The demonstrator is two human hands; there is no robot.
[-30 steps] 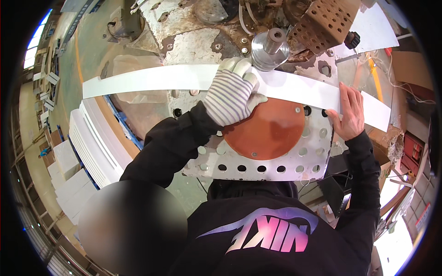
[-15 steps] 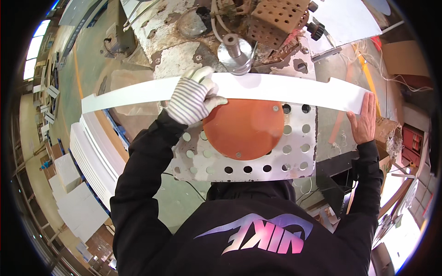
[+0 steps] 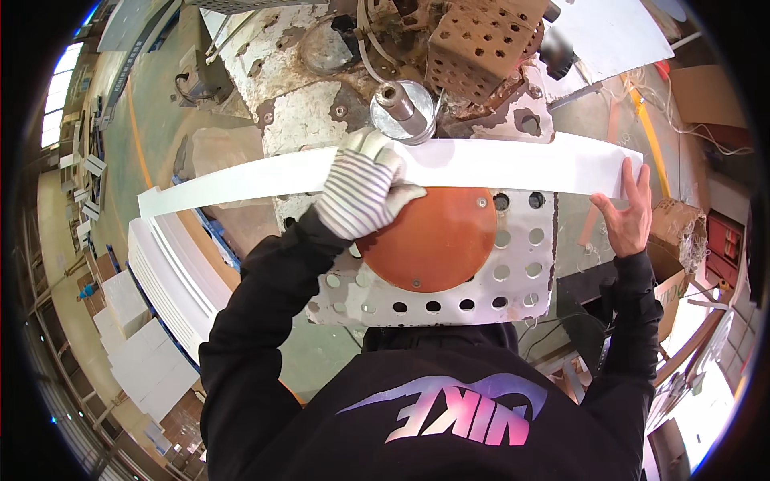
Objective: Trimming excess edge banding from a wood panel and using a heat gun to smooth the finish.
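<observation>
A long, slightly curved white board (image 3: 481, 163) with a notch near its right end lies across the machine, against the metal spindle (image 3: 397, 107) with a round base. My left hand (image 3: 362, 188), in a striped white glove, grips the board's middle just left of the spindle, fingers over the top and thumb at the front edge. My bare right hand (image 3: 630, 216) is at the right end, its fingers apart and fingertips touching the board. In front of the board, an orange round disc (image 3: 429, 240) is partly covered by the glove.
The perforated worn metal table (image 3: 513, 284) carries the disc. A rusty box with holes (image 3: 481, 44) stands behind the spindle. Stacked white boards (image 3: 172, 276) are at left, and a cardboard box (image 3: 678, 228) is at right.
The board has shifted slightly left along the spindle. My left hand has moved right and nearer to me along it. The fingers of my right hand have spread more.
</observation>
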